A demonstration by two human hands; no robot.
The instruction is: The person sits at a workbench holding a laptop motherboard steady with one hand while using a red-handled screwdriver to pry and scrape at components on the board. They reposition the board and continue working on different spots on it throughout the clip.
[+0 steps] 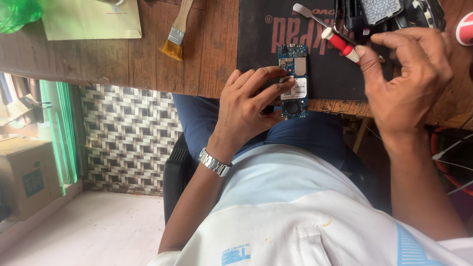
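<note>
Wooden surface [148, 54], worn brown planks, grain and scratches visible, spanning the upper frame. Black rectangular mat [320, 74] laid flat on it, red lettering on top, near edge at the surface's front lip. Pale cream envelope [91, 19] flat at upper left, a green translucent bag [17, 14] just beside it; contents of either not discernible. Brown cardboard box [27, 177] on the floor at lower left, flaps shut, contents hidden. Flat paintbrush [177, 34] on the bare planks, wooden handle, metal ferrule, yellow bristles. Dark phone housing [379, 15] at the mat's far end, partly open, inner parts unclear.

Left hand [246, 111], metal watch [215, 162] on the wrist, fingers [276, 83] curled and pressed against the blue circuit board [294, 81]; board narrow, rectangular, lying on the mat with its lower end overhanging the surface's edge, white label and small metal shields on its face.

Right hand [404, 79] above the mat's right side, fingers closed around a red-and-white screwdriver [341, 44], handle angled up-left, clear of the board. Thin metal pry tool [308, 12] near the screwdriver's handle end.
</note>
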